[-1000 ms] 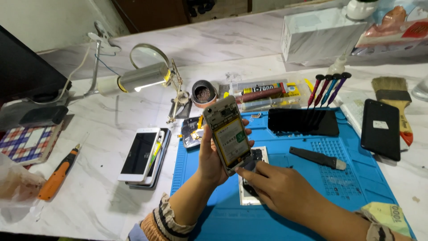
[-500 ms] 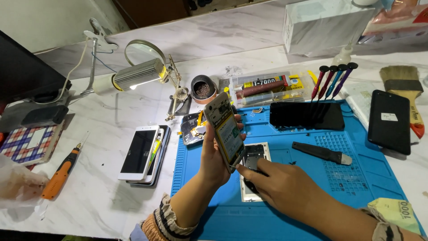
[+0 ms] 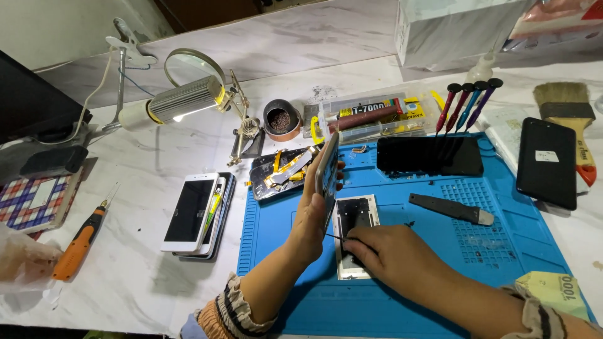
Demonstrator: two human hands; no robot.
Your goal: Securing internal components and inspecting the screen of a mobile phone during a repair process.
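My left hand (image 3: 311, 216) holds an opened phone body (image 3: 327, 171) upright on its edge above the blue work mat (image 3: 515, 263). My right hand (image 3: 383, 254) is just right of it, pinching a thin pointed tool (image 3: 337, 238) whose tip reaches toward the phone's lower end. Under my right hand lies a white phone frame (image 3: 353, 216), partly covered by my fingers.
A dismantled phone back with yellow strips (image 3: 282, 172) lies at the mat's top left. Stacked phones (image 3: 196, 213), an orange-handled tool (image 3: 78, 245) and a lit lamp with magnifier (image 3: 185, 100) are at left. Screwdrivers in a stand (image 3: 468, 103), a black screen (image 3: 430, 157), a black phone (image 3: 548, 162) and a brush (image 3: 568, 116) are at right.
The phone in my left hand has turned from showing its open inside to standing edge-on. My right hand has moved in closer beneath it with the thin tool.
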